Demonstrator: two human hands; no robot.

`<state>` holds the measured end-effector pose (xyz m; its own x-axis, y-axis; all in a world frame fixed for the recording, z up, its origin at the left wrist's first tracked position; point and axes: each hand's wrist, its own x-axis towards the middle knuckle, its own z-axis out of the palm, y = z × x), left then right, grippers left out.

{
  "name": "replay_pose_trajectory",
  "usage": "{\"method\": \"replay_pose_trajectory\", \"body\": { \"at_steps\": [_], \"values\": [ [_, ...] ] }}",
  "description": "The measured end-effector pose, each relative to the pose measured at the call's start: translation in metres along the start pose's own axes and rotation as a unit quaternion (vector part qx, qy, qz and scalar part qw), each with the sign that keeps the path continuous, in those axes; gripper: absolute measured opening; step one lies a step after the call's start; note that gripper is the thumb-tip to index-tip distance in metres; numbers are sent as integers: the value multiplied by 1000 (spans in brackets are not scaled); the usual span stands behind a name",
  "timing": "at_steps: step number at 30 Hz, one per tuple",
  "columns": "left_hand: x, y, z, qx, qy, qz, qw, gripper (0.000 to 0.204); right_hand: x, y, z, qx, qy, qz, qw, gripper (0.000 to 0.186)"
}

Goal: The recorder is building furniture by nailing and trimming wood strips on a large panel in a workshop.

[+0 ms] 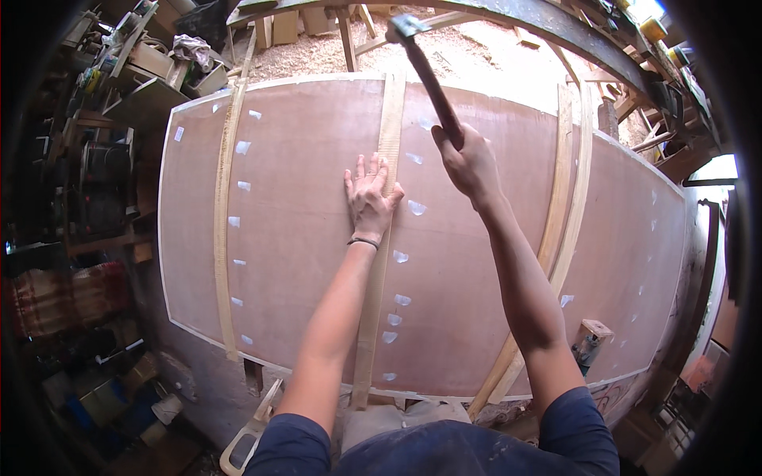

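Note:
My right hand (pixel 470 163) grips a hammer (pixel 429 79) by its dark handle, raised at the upper middle with the metal head toward the top edge. My left hand (pixel 370 194) lies with fingers spread on a pale wooden strip (pixel 373 317) and the panel beside it, thumb at the strip's right side. The large pinkish-brown panel (pixel 294 238) has light edges and rows of small pale patches (pixel 402 300). Further strips run across it, one at the left (pixel 225 206) and two close together at the right (pixel 575 206). Whether a nail is under my left hand cannot be told.
Cluttered boards and dark items (pixel 103 174) fill the left. A dark beam (pixel 524 30) arches across the top above sawdust (pixel 476 55). A small wooden block with a dark tool (pixel 594 333) rests at the panel's lower right. A white plastic item (pixel 242 448) is at the lower left.

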<state>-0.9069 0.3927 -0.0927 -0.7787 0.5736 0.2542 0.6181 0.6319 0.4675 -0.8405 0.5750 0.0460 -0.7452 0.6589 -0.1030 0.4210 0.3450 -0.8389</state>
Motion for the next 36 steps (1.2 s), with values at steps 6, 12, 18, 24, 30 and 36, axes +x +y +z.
{"method": "replay_pose_trajectory", "body": {
  "at_steps": [6,12,18,24,30,36],
  "values": [
    [-3,0,-7,-32,-13,-19,999,56,7,22,13,-70,-39,20,997,44],
    [2,0,-8,-62,-30,-37,997,60,5,8,2,-41,-23,18,999,43],
    [3,2,-8,-53,-33,-49,997,59,6,6,2,-29,-12,12,999,43],
    [2,2,-8,-65,-29,-52,996,61,7,6,4,-36,-25,7,999,43],
    [0,4,-4,-38,-5,-18,999,56,25,38,24,-136,-15,1,991,46],
    [-2,-7,-2,-6,-23,-28,999,66,18,7,31,-34,-11,5,999,48]
  ]
}}
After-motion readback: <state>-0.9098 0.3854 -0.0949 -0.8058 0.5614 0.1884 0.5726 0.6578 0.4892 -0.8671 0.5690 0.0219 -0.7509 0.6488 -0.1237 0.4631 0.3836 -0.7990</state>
